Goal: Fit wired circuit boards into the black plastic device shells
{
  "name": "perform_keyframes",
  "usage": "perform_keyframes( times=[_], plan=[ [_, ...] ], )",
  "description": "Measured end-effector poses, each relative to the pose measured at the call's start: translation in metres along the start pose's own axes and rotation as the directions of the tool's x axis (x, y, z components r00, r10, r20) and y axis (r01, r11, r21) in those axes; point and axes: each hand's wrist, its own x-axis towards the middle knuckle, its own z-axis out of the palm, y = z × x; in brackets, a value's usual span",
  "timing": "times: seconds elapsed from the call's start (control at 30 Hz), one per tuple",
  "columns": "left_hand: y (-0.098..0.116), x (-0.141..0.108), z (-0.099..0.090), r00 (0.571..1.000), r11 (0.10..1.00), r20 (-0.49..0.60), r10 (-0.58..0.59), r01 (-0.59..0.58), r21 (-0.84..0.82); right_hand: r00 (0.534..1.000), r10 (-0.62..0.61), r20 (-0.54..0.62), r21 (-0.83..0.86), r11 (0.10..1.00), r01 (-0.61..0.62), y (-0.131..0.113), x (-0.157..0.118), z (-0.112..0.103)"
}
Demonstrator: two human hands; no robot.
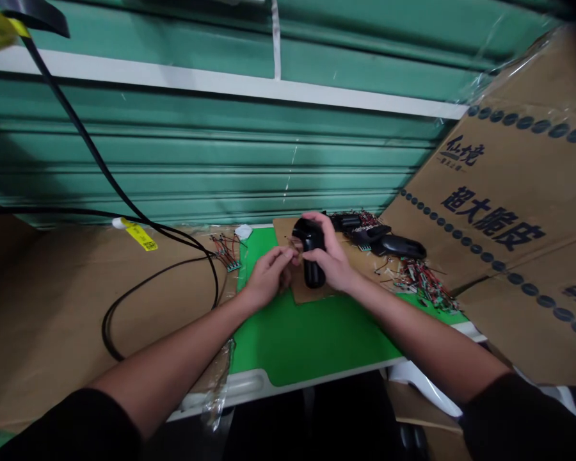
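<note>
A glossy black device with a rounded head and a handle (pixel 313 272) is held over a piece of cardboard on the green mat (pixel 317 339). My right hand (pixel 333 253) wraps round it from the right, fingers over its top and thumb at its side. Just left of the device, my left hand (pixel 270 274) is closed in a pinch beside its opening. Thin wires seem to show near those fingertips, but what the left hand grips is too small to make out.
Black housings (pixel 398 246) and a tangle of red and black wires (pixel 427 285) lie at the right. Small wired boards (pixel 233 264) sit on the left. Black cables (pixel 110 307) loop over cardboard at the left. A large printed carton (pixel 523 192) stands at the right, a green ribbed wall (pixel 196 147) behind.
</note>
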Motion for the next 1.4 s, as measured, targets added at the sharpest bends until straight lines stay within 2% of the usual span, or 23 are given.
perform_keyframes(
  times=[0.1, 0.2, 0.33, 0.4, 0.43, 0.5, 0.57, 0.63, 0.77, 0.9, 1.0, 1.23, 1.4],
  plan=[
    [0.003, 0.001, -0.001, 0.988, 0.968, 0.064, -0.141, 0.151, -0.198, 0.999, -0.032, -0.011, -0.051, 0.998, 0.031, 0.013, 0.003, 0.012],
    [0.003, 0.003, -0.002, 0.988, 0.957, 0.050, -0.147, 0.155, -0.245, 0.996, -0.047, 0.071, -0.108, 0.993, 0.055, 0.021, 0.000, 0.007],
    [0.001, 0.004, -0.003, 0.985, 0.956, 0.044, -0.166, 0.171, -0.237, 0.976, -0.064, 0.208, -0.224, 0.968, 0.111, 0.025, -0.003, -0.011],
    [0.001, 0.005, -0.003, 0.982, 0.947, 0.000, -0.190, 0.183, -0.264, 0.965, -0.088, 0.249, -0.275, 0.948, 0.157, 0.027, -0.003, -0.021],
    [0.001, 0.006, -0.002, 0.978, 0.938, -0.040, -0.206, 0.185, -0.294, 0.967, -0.099, 0.235, -0.313, 0.934, 0.172, 0.027, -0.001, -0.026],
    [0.001, 0.007, -0.001, 0.961, 0.914, -0.144, -0.236, 0.169, -0.369, 0.981, -0.139, 0.132, -0.440, 0.879, 0.184, 0.030, 0.002, -0.038],
    [0.001, 0.008, -0.001, 0.934, 0.901, -0.238, -0.268, 0.155, -0.406, 0.979, -0.203, 0.029, -0.599, 0.781, 0.179, 0.033, 0.007, -0.049],
    [0.001, 0.009, 0.000, 0.913, 0.904, -0.284, -0.293, 0.167, -0.394, 0.976, -0.219, -0.005, -0.689, 0.708, 0.155, 0.037, 0.011, -0.060],
    [-0.002, 0.009, -0.001, 0.911, 0.909, -0.290, -0.294, 0.173, -0.379, 0.991, -0.132, 0.032, -0.754, 0.648, 0.111, 0.040, 0.015, -0.072],
    [-0.007, 0.011, -0.002, 0.924, 0.907, -0.264, -0.278, 0.162, -0.389, 0.994, 0.019, 0.111, -0.820, 0.566, 0.081, 0.038, 0.013, -0.073],
    [-0.008, 0.012, -0.003, 0.914, 0.899, -0.278, -0.295, 0.167, -0.405, 0.986, 0.117, 0.115, -0.859, 0.511, 0.039, 0.038, 0.012, -0.073],
    [-0.001, 0.008, 0.000, 0.904, 0.895, -0.307, -0.297, 0.151, -0.420, 0.970, 0.185, 0.159, -0.848, 0.528, 0.038, 0.040, 0.013, -0.071],
    [0.000, 0.004, 0.000, 0.917, 0.913, -0.270, -0.292, 0.183, -0.365, 0.975, 0.183, 0.125, -0.838, 0.546, 0.005, 0.039, 0.012, -0.069]
  ],
)
